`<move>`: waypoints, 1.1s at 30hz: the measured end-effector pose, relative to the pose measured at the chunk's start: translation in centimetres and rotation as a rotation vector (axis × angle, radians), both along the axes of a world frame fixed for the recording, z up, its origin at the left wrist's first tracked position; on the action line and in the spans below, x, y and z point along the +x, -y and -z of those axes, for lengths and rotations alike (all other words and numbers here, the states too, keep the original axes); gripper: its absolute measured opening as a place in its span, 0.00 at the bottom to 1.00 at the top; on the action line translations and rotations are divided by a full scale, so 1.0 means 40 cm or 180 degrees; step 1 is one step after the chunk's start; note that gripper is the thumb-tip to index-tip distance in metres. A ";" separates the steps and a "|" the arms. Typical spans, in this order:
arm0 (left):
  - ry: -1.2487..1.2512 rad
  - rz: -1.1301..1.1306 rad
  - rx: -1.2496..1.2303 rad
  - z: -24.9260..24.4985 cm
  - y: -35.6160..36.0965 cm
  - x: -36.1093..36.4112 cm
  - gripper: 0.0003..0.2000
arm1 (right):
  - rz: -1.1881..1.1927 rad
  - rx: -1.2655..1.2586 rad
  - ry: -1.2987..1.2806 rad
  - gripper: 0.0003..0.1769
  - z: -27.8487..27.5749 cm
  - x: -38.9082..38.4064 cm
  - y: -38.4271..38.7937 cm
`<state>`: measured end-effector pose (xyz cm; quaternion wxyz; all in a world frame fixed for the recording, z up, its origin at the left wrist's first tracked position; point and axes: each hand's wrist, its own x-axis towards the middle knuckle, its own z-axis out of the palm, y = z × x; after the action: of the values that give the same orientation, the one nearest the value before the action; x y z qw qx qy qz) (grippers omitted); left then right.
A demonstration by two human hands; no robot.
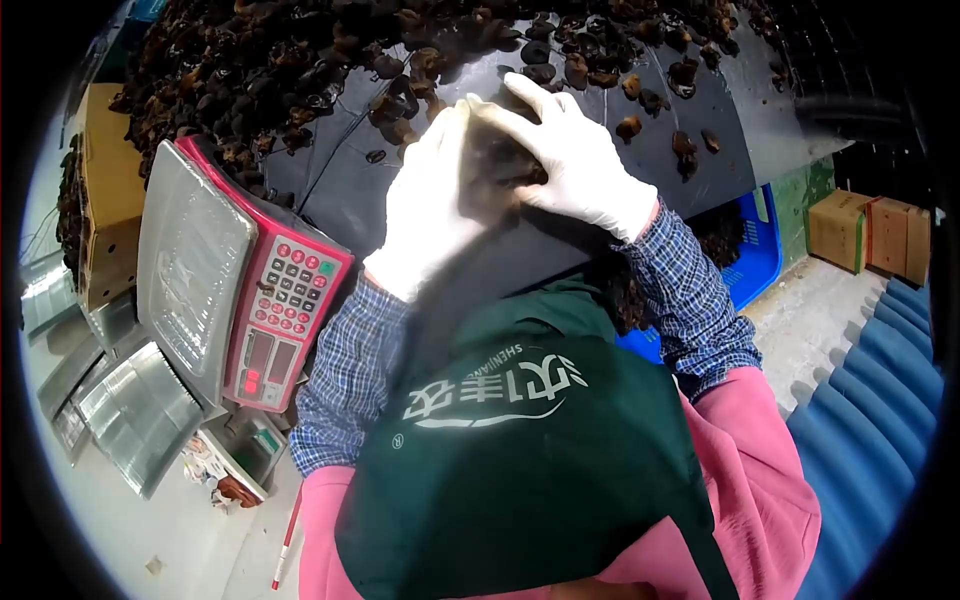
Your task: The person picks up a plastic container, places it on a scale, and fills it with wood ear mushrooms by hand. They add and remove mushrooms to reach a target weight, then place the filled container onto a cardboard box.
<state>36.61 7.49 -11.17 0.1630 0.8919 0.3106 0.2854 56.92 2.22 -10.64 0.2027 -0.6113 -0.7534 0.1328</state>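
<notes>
My left hand, in a white glove, has its fingers stretched out towards the far side of a dark work surface. My right hand, also gloved, arches with thumb and fingers apart. Between the two palms lie a few blurred brown pieces, partly hidden by the hands. They resemble the dark, curled pieces, seemingly wood ear mushrooms, heaped just beyond my fingertips. The fingertips of both hands come close together at the far side, and neither hand is plainly gripping a piece.
A red-and-white digital scale with a steel pan stands at the left, beside a cardboard box. Under the surface's right side is a blue crate holding dark pieces. Cartons sit farther right. My green apron fills the near side.
</notes>
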 end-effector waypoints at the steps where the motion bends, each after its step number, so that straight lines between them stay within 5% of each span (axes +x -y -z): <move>1: 0.0197 0.0156 -0.0702 0.003 -0.013 -0.009 0.53 | 0.0131 0.0109 -0.0074 0.45 0.019 -0.002 -0.004; 3: 0.0620 0.0599 -0.1465 -0.008 -0.031 0.004 0.33 | 0.0224 0.0199 -0.0569 0.38 0.041 -0.008 -0.017; 5: 0.0876 0.0865 -0.1741 -0.017 -0.049 0.009 0.24 | 0.0252 0.0374 -0.0963 0.32 0.063 -0.010 -0.025; 14: 0.1460 0.0207 -0.1522 -0.042 -0.072 -0.035 0.36 | 0.0107 0.0606 -0.1696 0.26 -0.079 -0.062 -0.030; 23: 0.0924 -0.0948 -0.0559 -0.316 -0.120 -0.352 0.34 | -0.1030 0.0668 -0.1797 0.26 -0.300 -0.345 -0.245; 26: 0.1100 -0.1658 -0.1438 -0.358 -0.101 -0.506 0.35 | -0.1424 0.0702 -0.1625 0.23 -0.313 -0.494 -0.306; 29: 0.0657 -0.1637 -0.1482 -0.309 -0.114 -0.666 0.38 | -0.1743 0.0063 -0.1070 0.33 -0.284 -0.592 -0.356; 33: -0.0221 -0.1688 -0.0640 -0.255 -0.083 -0.781 0.42 | -0.1738 0.0523 -0.0666 0.41 -0.248 -0.620 -0.376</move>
<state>5.35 10.82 -0.98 0.1595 0.7681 0.5652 0.2551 32.13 17.27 -0.73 0.2848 -0.3508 -0.8730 0.1833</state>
